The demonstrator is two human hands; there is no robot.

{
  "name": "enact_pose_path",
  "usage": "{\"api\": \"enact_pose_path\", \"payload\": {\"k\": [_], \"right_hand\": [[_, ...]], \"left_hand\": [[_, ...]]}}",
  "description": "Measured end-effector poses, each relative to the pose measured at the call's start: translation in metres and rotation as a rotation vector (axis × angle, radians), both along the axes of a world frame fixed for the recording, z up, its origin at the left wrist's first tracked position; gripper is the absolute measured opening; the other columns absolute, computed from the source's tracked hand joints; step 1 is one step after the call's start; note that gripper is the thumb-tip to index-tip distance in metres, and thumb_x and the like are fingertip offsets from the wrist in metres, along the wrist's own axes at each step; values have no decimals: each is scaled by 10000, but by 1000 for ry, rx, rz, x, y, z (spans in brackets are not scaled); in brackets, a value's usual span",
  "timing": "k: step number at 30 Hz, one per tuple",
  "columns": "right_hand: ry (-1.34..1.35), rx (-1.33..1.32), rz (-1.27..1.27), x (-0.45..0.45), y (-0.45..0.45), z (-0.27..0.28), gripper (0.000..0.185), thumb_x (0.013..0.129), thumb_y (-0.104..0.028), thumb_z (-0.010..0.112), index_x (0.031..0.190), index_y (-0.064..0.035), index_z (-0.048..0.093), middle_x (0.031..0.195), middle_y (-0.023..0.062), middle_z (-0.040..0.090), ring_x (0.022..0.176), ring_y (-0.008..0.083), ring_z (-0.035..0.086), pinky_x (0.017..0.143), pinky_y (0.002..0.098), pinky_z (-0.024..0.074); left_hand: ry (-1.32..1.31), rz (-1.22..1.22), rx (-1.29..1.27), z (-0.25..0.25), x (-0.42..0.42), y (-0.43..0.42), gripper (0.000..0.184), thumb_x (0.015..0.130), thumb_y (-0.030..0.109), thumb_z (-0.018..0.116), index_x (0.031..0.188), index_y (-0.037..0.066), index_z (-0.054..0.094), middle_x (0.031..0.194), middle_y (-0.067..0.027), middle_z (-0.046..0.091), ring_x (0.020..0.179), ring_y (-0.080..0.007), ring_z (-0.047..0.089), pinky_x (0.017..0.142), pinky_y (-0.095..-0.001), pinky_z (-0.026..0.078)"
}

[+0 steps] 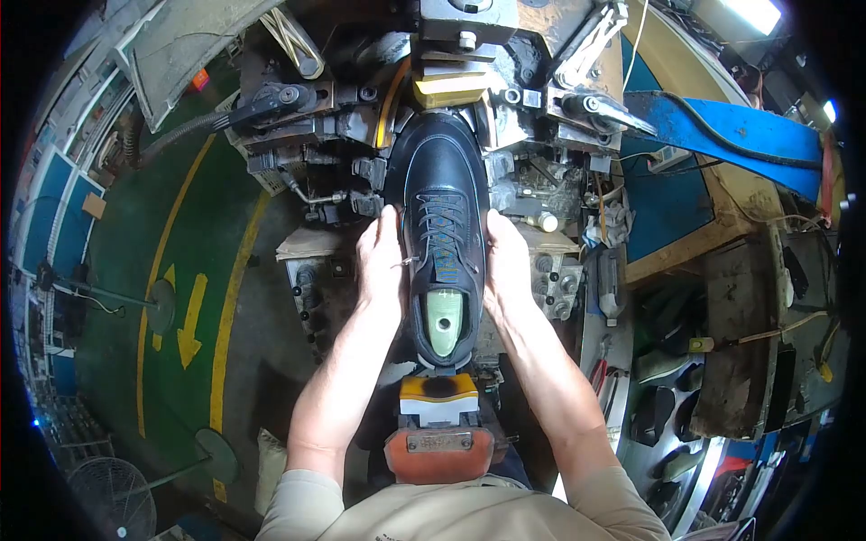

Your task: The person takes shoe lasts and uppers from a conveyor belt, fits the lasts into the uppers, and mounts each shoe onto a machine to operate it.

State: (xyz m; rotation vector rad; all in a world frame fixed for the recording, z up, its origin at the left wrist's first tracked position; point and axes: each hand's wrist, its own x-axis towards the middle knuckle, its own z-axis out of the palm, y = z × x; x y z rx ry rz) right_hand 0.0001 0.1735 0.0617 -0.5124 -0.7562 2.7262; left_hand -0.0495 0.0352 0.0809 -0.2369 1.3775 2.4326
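Note:
A black lace-up shoe [442, 162] lies lengthwise in the machine, toe pointing away from me, with a green shoe last [444, 320] showing in its opening. Against the shoe's left side, my left hand [383, 257] presses with its fingers along the upper. My right hand [505, 257] grips the opposite side, so the shoe sits between both palms. Just beyond the toe is a yellow pad [449, 90] on the machine. Behind the heel stands another yellow-topped pad [438, 389] on an orange block [440, 455]. The undersides of both hands are hidden.
Metal clamp arms [289, 97] flank the toe on both sides. A blue beam [731, 135] crosses at the right. Several shoes [654, 415] lie on a rack at lower right. Green floor with a yellow arrow [191, 320] is at the left, near a fan [110, 496].

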Motion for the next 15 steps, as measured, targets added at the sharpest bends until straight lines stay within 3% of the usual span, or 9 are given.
{"api": "enact_pose_path", "payload": {"k": [8,11,15], "right_hand": [[8,-48,3,-1,-3,-10,216,996,-212,481,904,-39,573,848,82,598,763,190,596,729,374,536],[-1,89,-69,-9,2,-39,216,995,-201,472,866,-49,554,824,71,579,735,185,582,719,379,536],[-73,-36,-14,-5,-8,5,229,988,-206,470,837,-54,550,790,71,570,695,178,575,665,364,535]], "left_hand": [[-28,-10,31,-14,-2,-1,326,1028,322,467,977,43,628,865,-36,651,720,-125,618,658,-275,522],[-80,-15,68,-12,-3,1,319,1025,314,471,976,45,635,869,-37,653,726,-130,624,664,-280,524],[-110,22,51,-5,-4,-2,308,1020,308,479,983,47,638,870,-39,655,728,-137,630,666,-292,529]]}}
